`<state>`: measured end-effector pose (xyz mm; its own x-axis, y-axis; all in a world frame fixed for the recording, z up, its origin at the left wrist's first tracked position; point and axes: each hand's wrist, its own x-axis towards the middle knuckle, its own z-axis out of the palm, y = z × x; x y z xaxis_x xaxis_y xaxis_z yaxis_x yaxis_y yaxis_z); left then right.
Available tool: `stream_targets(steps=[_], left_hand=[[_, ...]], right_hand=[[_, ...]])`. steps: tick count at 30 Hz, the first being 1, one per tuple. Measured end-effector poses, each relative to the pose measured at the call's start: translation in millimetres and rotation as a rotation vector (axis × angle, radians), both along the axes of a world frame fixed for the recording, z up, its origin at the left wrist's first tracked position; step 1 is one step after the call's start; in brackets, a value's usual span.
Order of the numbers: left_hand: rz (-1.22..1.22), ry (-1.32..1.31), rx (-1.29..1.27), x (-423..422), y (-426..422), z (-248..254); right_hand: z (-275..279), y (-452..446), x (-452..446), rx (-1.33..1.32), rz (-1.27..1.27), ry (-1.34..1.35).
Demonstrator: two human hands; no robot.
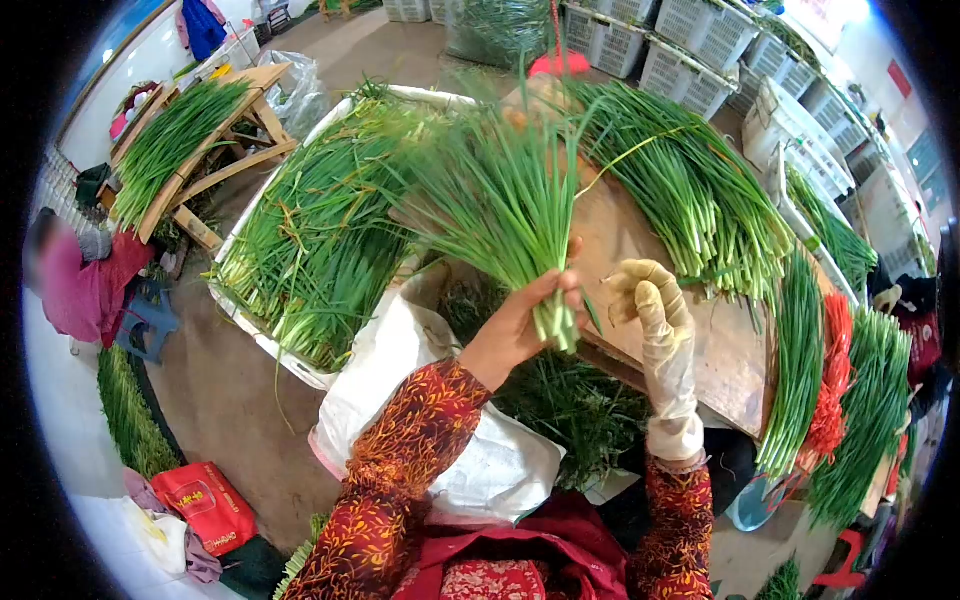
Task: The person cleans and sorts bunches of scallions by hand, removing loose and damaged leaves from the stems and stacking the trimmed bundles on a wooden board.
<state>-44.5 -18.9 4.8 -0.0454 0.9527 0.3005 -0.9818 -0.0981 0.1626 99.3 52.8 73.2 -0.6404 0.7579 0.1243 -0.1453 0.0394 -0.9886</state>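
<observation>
My bare left hand (525,318) is wrapped round a bunch of green chives (515,205), pale stem ends low and leaf tips fanned up and away, partly blurred. Just right of the stems, my right hand (655,315) wears a pale glove; its fingers are bent and apart, with nothing visible in them. Beneath lies a wooden board (720,350). A large pile of chives (690,190) rests across its far side. To the left, a white crate (300,372) is full of loose chives (320,230).
Red ties (832,380) lie between chive bundles at the right. A white sack (480,460) and leaf scraps (575,410) are near my lap. A person (80,265) sits at the far left by a wooden rack (190,185). Crates (690,75) stand behind.
</observation>
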Motion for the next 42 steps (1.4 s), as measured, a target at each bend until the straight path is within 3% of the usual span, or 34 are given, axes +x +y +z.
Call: stream_targets(steps=[2,4,8,12,15,18,21,23,26,27,29,31,33,34,37,39,41,42], left_hand=[[0.159,0.055,-0.24,7.0,9.2,-2.9],[0.218,0.088,-0.296,16.3,13.9,3.1],[0.227,0.098,-0.347,40.2,18.6,13.7],[0.196,0.1,-0.34,56.3,21.0,10.9],[0.203,0.163,-0.312,59.1,18.0,5.2],[0.208,0.113,-0.271,57.8,14.9,2.5],[0.159,0.231,-0.265,46.8,9.4,5.8],[0.164,0.382,-0.3,47.7,4.4,9.1],[0.192,0.48,-0.261,59.3,0.7,15.8],[0.221,0.536,-0.237,65.7,0.3,19.3],[0.144,0.712,-0.38,82.2,-11.8,34.5],[0.213,0.869,-0.156,99.2,-15.6,39.9],[0.134,0.938,-0.129,112.8,-23.6,53.2],[0.15,1.114,-0.057,115.9,-24.6,57.3],[0.088,1.063,0.065,136.5,-26.3,63.1],[0.048,0.972,0.003,155.9,-30.8,75.2],[0.103,0.743,-0.019,171.8,-29.5,83.7],[0.123,0.68,-0.048,181.8,-29.3,84.5]], right_hand=[[-19.1,-6.1,-4.4,0.113,-0.11,0.024],[-32.9,-13.3,-8.0,0.205,-0.23,0.064],[-43.1,-19.7,-31.0,-0.085,-0.342,0.422],[-39.7,-18.8,-38.3,-0.348,-0.384,0.553],[-60.2,-12.9,-33.1,-0.377,-0.344,0.482],[-60.2,-7.3,-24.5,-0.219,-0.276,0.312],[-44.9,1.7,-3.3,-0.105,-0.244,0.132],[-37.1,4.9,18.8,0.03,-0.363,0.025],[-5.8,-6.3,54.5,0.144,-0.126,-0.163],[3.1,-13.9,60.9,-0.123,-0.016,-0.21],[-6.9,-24.8,71.9,0.163,-0.033,-0.296],[-7.4,-31.1,93.0,0.359,0.084,-0.493],[18.7,-38.1,107.3,0.341,0.193,-0.572],[19.6,-43.2,115.8,0.341,0.218,-0.54],[21.2,-54.5,143.4,0.284,0.223,-0.421],[15.0,-70.5,156.6,0.305,-0.03,-0.294],[5.6,-72.1,164.4,0.572,-0.376,0.025],[4.9,-74.9,164.3,0.517,-0.491,0.189]])
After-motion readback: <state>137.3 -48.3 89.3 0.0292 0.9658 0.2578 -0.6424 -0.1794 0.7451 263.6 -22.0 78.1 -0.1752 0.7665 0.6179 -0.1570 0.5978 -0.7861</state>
